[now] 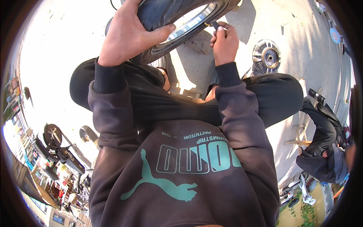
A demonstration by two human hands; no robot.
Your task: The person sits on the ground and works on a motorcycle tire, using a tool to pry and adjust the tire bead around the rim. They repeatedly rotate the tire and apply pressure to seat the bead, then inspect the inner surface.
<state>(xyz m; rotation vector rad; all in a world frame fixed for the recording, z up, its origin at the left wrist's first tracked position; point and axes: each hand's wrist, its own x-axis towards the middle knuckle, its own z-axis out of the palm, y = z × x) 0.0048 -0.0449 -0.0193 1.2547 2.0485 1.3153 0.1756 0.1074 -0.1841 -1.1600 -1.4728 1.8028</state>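
Observation:
A black rubber tyre (158,14) stands tilted at the top of the view, cut off by the picture's edge, with a shiny metal inner surface showing through its opening. My left hand (133,37) grips the tyre's left side, its thumb over the near bead. At the tyre's right edge, my right hand (225,42) holds a small dark piece (215,25) between thumb and fingers. A short yellowish part (208,24) shows beside that piece, close to the tyre's rim. What the small piece is cannot be told.
A metal wheel hub (266,57) lies on the concrete ground to the right, beyond my knee. A seated person (323,142) is at the far right, near a wooden stool (300,142) and a dark can (317,96). An electric scooter or similar vehicle (62,156) stands at the lower left.

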